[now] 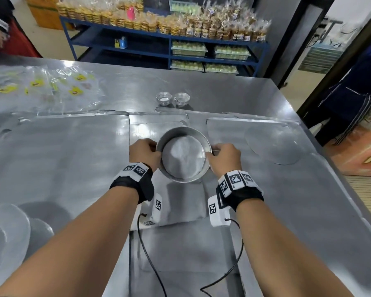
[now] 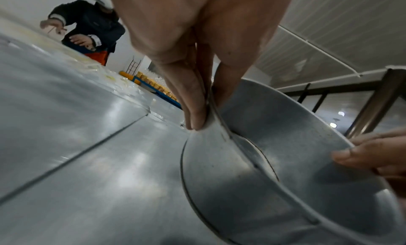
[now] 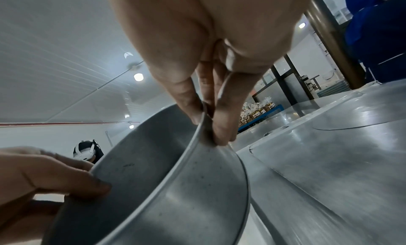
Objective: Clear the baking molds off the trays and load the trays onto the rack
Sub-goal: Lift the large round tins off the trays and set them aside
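Both hands pinch the rim of 1 round cake pan (image 1: 183, 156); the left hand (image 1: 145, 153) at 9 o'clock, the right hand (image 1: 224, 157) at 3 o'clock; it sits over the middle tray (image 1: 159, 123). I think clearing is underway; next, carry it off the tray.

Premises: commercial bakery, production and packing area. A large stainless-steel desk (image 1: 234, 93) carries flat metal trays (image 1: 58, 151), a round baking mold (image 1: 183, 157) and two small stacks of foil cups (image 1: 172, 99). Printed clear packing bags (image 1: 41, 86) lie at the far left. A blue shelf rack (image 1: 169, 42) at the far wall holds bagged baked goods (image 1: 180, 24) and boxed pastries (image 1: 210, 55). White panelled ceiling (image 3: 54, 57).
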`<state>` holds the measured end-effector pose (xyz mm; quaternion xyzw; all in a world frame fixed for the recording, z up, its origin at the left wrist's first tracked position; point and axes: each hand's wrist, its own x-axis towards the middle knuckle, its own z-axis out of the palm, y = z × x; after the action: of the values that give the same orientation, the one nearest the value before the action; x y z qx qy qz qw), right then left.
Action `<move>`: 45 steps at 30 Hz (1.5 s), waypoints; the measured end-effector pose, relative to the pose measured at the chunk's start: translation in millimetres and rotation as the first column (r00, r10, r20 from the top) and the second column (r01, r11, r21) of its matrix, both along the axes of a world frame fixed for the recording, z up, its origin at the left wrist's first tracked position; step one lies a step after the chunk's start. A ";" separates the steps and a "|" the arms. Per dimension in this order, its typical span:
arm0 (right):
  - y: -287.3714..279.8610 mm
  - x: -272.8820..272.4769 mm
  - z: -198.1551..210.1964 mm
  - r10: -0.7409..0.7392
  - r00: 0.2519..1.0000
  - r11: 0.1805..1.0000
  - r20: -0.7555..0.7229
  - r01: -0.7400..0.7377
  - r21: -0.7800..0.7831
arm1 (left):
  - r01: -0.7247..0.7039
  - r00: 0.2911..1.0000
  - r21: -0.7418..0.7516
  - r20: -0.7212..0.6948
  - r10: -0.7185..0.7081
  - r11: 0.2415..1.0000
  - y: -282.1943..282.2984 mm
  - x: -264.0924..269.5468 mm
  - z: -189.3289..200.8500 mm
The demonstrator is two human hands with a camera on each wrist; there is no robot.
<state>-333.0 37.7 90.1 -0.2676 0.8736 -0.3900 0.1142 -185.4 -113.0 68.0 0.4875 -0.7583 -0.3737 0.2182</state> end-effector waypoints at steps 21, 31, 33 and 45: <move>-137.1 -209.8 -46.9 -0.108 0.865 0.862 0.490 0.327 -0.387 | 0.138 0.840 0.408 -0.531 0.112 0.902 -110.6 -236.2 -34.5; -210.2 -314.1 -82.4 -0.072 0.880 0.893 0.470 0.267 -0.363 | 0.128 0.886 0.232 -0.464 -0.006 0.964 -184.9 -328.1 -64.0; -219.6 -328.6 -90.4 -0.057 0.888 0.926 0.457 0.218 -0.307 | 0.095 0.904 0.220 -0.428 0.009 0.971 -193.0 -339.1 -69.9; -245.5 -367.4 -98.4 -0.072 0.911 0.962 0.407 0.172 -0.213 | 0.087 0.991 0.077 -0.108 -0.079 0.993 -226.1 -375.4 -68.4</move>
<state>-700.4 -207.8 -8.3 -0.1398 0.7930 -0.5467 0.2298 -560.9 -339.1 -0.4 0.4439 -0.7495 -0.4382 0.2217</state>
